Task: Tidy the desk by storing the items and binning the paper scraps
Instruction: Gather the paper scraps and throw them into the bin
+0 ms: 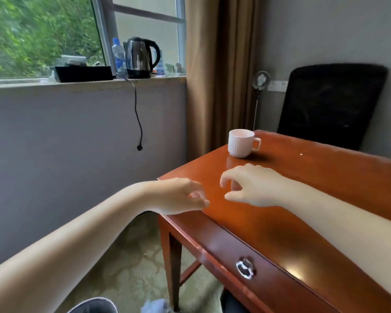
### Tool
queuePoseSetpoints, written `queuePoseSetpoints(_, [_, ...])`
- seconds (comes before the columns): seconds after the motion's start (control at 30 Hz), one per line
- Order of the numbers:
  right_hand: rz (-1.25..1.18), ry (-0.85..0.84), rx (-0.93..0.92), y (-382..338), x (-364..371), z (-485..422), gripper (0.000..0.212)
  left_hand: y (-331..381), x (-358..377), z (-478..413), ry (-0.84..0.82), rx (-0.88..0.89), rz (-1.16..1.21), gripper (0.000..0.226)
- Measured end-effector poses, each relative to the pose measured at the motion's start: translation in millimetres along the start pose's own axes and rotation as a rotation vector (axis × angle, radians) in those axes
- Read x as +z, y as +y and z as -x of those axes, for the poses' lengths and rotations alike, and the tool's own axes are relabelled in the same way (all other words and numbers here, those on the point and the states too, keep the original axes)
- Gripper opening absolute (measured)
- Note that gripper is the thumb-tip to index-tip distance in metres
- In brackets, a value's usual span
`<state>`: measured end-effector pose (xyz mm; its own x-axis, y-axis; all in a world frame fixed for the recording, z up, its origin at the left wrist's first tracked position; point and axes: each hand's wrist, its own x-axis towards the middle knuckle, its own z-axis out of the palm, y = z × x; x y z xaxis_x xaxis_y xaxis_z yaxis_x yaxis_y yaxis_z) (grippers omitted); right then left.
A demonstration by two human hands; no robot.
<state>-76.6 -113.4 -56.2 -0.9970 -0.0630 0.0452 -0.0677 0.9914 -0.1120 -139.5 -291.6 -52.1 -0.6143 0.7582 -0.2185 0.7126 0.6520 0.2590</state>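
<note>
A pale pink ribbed cup (240, 143) stands upright near the far left corner of the red-brown wooden desk (325, 177). My left hand (178, 195) hovers over the desk's near left corner, fingers loosely curled and holding nothing. My right hand (251, 186) hangs just right of it above the desktop, fingers apart and empty, a hand's length short of the cup. The desk's drawer (235, 256) with a metal pull (245, 268) is closed. No paper scraps show on the visible desktop.
A black chair (330, 105) stands behind the desk. On the windowsill are a kettle (140, 57), a water bottle (118, 55) and a black tray (84, 73). A brown curtain (219, 75) hangs in the corner. A grey bin rim (95, 306) shows on the floor.
</note>
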Motion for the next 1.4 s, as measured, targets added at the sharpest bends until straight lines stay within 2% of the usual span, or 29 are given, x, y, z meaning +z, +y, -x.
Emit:
queuePoseSetpoints(0.2, [-0.05,0.039,0.244,84.1,-14.1,87.8,0.026,94.8,22.1,-50.2,-0.031,0.218,-0.036,0.037])
queuePoseSetpoints(0.47, [-0.09,0.182,0.526,168.1,9.5,199.1,0.028,199.1,93.4,-108.5,-0.122,0.367,0.049,0.066])
queuePoseSetpoints(0.6, [-0.015,0.321,0.659,203.8,19.9,250.8,0.03,247.8,129.1,-122.9,0.025,0.529,-0.139,0.077])
queuePoseSetpoints(0.8, [0.125,0.461,0.878,257.4,31.6,330.3,0.032,331.7,153.1,-147.6,0.098,0.636,-0.094,0.076])
queuePoseSetpoints(1.07, [0.183,0.47,1.055,326.4,30.8,399.7,0.043,421.5,171.1,-193.2,0.135,0.652,-0.099,0.078])
queuePoseSetpoints(1.4, [0.185,0.465,1.186,411.4,22.6,426.1,0.063,502.8,180.8,-257.2,0.16,0.633,-0.118,0.086])
